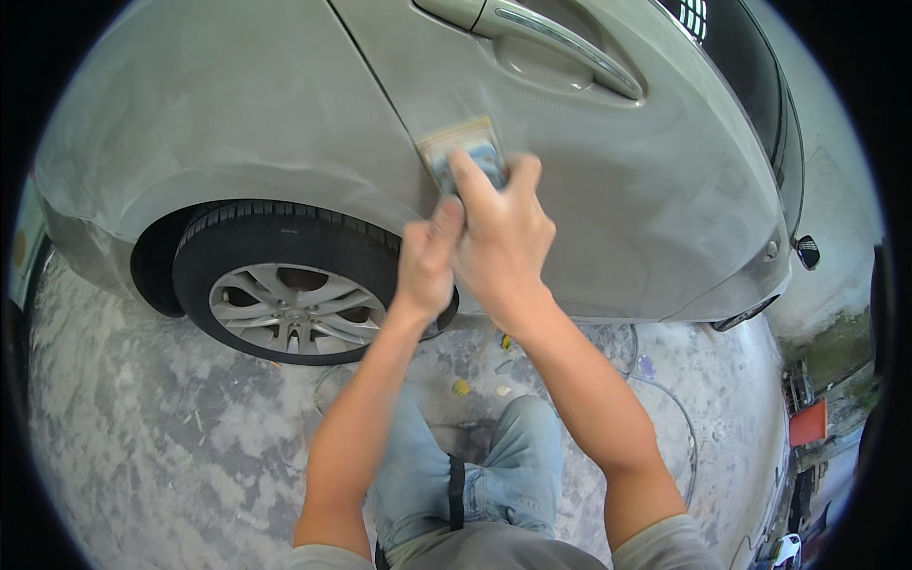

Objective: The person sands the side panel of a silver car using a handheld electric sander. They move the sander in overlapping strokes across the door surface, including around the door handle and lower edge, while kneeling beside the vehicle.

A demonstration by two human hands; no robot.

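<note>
The sanding block (463, 150) lies flat against the grey car door (608, 180), just right of the panel seam and below the door handle (560, 43). The right hand (503, 233) presses it with fingers spread over its top; the left hand (427, 261) closes around the right thumb side, bracing. Even pressure and a flat block would likely suit this work best. The rear wheel (290, 299) sits close at lower left, a thin hose (665, 399) loops on the dusty floor (161, 446), and the person's knees (494, 456) crowd underneath.

Car door (608, 180): sanding block (463, 147) pressed flat against it, below-left of the door handle (560, 43); right hand (503, 237) on the block, left hand (427, 261) just beside; wheel (290, 299) lower left of the door.
</note>
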